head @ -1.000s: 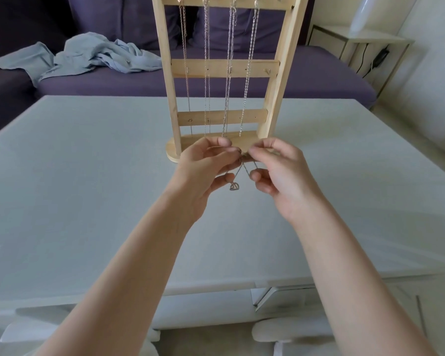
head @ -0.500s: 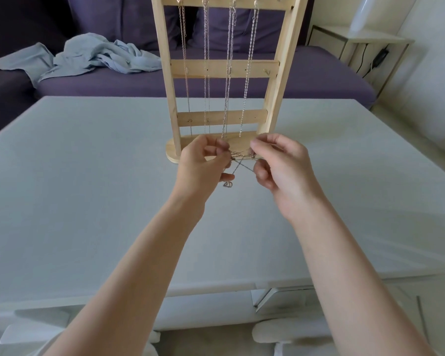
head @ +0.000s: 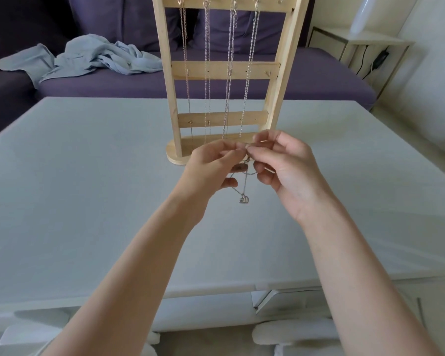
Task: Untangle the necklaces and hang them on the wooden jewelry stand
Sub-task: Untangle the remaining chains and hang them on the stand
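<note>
A wooden jewelry stand (head: 274,98) rises upright at the middle of the pale table (head: 88,188), with several silver chains (head: 228,80) hanging from hooks on its top bar. Just in front of the stand's base, my left hand (head: 211,170) and my right hand (head: 285,165) meet above the table, both pinching a thin silver necklace (head: 245,181) between thumb and fingertips. Its small heart-shaped pendant (head: 244,199) dangles below the hands. The chain's upper part is hidden between the fingers.
A purple sofa (head: 319,80) runs behind the table, with a crumpled light-blue cloth (head: 93,57) on its left. A white side table (head: 357,44) with a cable stands at the back right. White chair seats (head: 293,335) show below the table's near edge.
Both hands have stayed in front of the stand's base, working the necklace between the fingertips. The pendant swung slightly left and then back beneath them.
</note>
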Demonstrator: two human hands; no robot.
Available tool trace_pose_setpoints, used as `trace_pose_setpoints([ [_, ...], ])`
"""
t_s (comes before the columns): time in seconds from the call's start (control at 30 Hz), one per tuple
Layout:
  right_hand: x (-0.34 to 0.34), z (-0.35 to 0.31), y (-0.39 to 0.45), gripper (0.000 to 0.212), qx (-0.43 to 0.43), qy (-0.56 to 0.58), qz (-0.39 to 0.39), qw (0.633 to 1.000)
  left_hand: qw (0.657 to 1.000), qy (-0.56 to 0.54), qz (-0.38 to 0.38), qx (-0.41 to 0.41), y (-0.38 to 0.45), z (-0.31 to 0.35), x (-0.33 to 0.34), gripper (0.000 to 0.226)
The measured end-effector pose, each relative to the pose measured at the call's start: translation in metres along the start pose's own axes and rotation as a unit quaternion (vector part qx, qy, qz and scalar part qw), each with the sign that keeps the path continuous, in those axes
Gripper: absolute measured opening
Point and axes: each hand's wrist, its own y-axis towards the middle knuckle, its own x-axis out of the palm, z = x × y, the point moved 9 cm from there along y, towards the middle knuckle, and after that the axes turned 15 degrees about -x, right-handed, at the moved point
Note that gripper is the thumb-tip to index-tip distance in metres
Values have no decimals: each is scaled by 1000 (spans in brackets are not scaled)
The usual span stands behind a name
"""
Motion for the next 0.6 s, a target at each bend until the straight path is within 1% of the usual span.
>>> trace_pose_setpoints([
  [0.07, -4, -2, 0, 19, -14, -32, 9, 999, 1000, -8, -1, -3, 1, -1, -2, 10],
  [0.13, -6, -6, 0, 19, -33, -54, 17, 998, 999, -31, -18, -14, 2, -3, -3, 10],
  [0.23, -6, -10, 1, 20, -58, -54, 17, 997, 994, -91, -57, -37, 3, -6, 0, 11],
  [0.33, -4, -11, 1, 19, -63, -50, 7, 997, 990, -111, -71, -44, 2, -7, 0, 5],
  [0.4, -3, -12, 1, 18, -63, -49, -3, 997, 992, -102, -60, -39, 2, -6, -3, 10],
  [0.47, -2, -13, 1, 19, -70, -66, -14, 995, 996, -75, -32, -29, 1, -4, -7, 14],
  [0.6, -1, -11, 2, 22, -79, -188, -31, 978, 998, 32, 47, 30, 0, 5, -15, 20],
])
